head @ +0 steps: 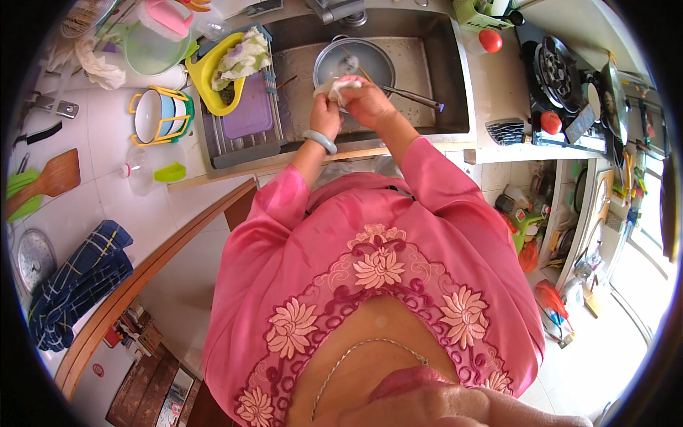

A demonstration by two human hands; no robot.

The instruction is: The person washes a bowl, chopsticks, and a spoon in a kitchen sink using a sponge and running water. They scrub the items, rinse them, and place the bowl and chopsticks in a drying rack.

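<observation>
Both of my hands are over a stainless steel sink [435, 80], above a round pan [392, 66] with cloudy water in it. My left hand [325, 115], with a pale bangle at the wrist, grips a crumpled white cloth [341, 89]. The cloth runs across to my right hand [369, 104], which holds its other side. Part of the cloth is hidden by my fingers. A shiny round utensil head and a thin brown stick rest in the pan. A metal handle [413, 97] with a blue tip slants out to the right.
On the rack left of the sink are a yellow-green colander [205, 80], a patterned towel [243, 58] and a purple board [251, 112]. The faucet [339, 10] stands at the back. Right of it are a tomato [490, 40], a second tomato [550, 123] and a gas burner [557, 69].
</observation>
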